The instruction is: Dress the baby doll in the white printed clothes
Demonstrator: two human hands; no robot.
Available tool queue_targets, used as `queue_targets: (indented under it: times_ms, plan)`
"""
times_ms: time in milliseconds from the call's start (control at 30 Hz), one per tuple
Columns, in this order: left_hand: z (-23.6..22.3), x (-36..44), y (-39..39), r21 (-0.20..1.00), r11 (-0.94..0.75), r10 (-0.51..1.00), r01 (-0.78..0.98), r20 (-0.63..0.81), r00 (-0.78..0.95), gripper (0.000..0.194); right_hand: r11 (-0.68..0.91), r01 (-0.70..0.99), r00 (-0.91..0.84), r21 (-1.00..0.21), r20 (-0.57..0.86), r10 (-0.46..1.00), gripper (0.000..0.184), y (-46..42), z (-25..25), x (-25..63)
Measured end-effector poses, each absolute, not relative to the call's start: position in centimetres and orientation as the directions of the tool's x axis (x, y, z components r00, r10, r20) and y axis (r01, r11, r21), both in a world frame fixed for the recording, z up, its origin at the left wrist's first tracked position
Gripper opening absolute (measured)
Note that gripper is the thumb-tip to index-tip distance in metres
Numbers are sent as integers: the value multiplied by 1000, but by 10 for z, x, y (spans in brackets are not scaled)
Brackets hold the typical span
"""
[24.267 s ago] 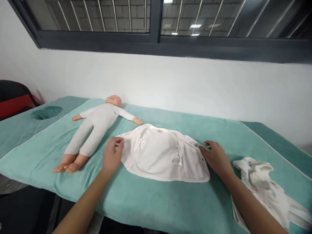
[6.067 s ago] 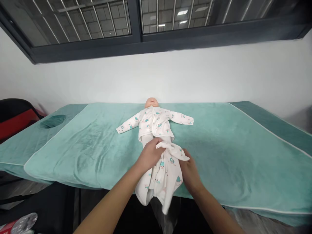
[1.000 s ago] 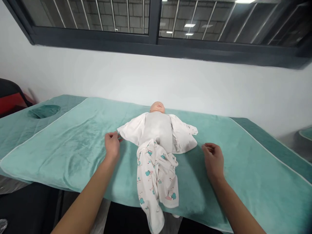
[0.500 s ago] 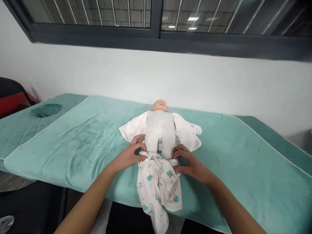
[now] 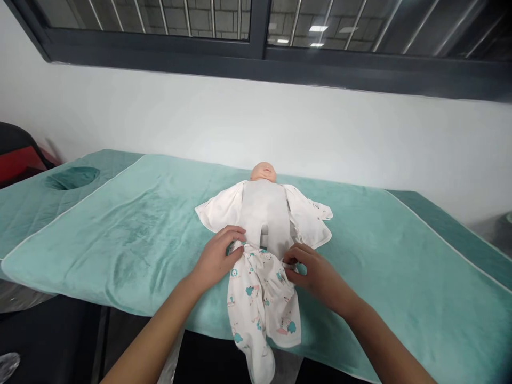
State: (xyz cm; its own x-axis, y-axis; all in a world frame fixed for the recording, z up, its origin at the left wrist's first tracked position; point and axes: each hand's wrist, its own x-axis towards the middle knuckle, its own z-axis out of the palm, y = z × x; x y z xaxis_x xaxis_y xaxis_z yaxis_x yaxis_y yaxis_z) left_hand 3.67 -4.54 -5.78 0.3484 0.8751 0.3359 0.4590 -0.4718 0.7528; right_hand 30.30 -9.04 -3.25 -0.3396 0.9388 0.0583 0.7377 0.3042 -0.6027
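A baby doll point(image 5: 264, 208) with a pale grey body lies on its back, head toward the wall. An open white baby shirt point(image 5: 222, 205) spreads out beneath it on both sides. Printed baby trousers point(image 5: 262, 298) cover the lower ends of the doll's legs, and one trouser leg hangs over the near edge. My left hand point(image 5: 220, 256) pinches the waistband on the left side, fingers against the doll's leg. On the right, my right hand point(image 5: 314, 269) grips the waistband with thumb and curled fingers. The doll's feet are hidden inside the cloth.
A green velvety cover point(image 5: 132, 240) lies over the bed, which has a face hole point(image 5: 74, 177) at its left end. Behind it rise a white wall point(image 5: 224, 122) and a dark-framed window point(image 5: 256, 50). A black and red chair point(image 5: 20, 157) stands at far left.
The trouser waistband has moved slightly up the doll's legs, mostly on the left. My left hand has shifted a little to the right with it. The view has tilted slightly.
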Motion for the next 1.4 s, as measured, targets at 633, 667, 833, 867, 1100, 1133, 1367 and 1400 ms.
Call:
queue_targets:
  times_ms: [633,667,833,867,1100,1133,1367,1400]
  plan:
    - [-63,64,47,995,-23,985,-94,38,168,22,147,744,137,-652,364,921,20,44,-45,300]
    - [-68,66,51,992,1,982,-126,23,186,26,153,691,165,-707,360,918,22,49,-51,302]
    - [-85,64,56,952,57,977,-301,8,212,35,170,531,197,-830,316,928,33,49,-72,308]
    - [-86,63,56,945,53,980,-322,13,200,35,171,477,190,-862,292,937,34,48,-73,309]
    - [-93,67,58,962,-18,991,-271,54,124,36,329,362,104,-872,389,915,26,50,-74,313]
    - [-94,68,57,970,-47,991,-238,75,107,32,367,377,67,-850,421,905,25,51,-74,315]
    - [-76,76,66,910,-317,947,267,320,32,11,363,650,-127,-668,375,918,21,66,-55,322]
    - [-72,78,71,898,-286,952,336,305,-5,10,343,675,-101,-653,378,920,22,72,-54,322]
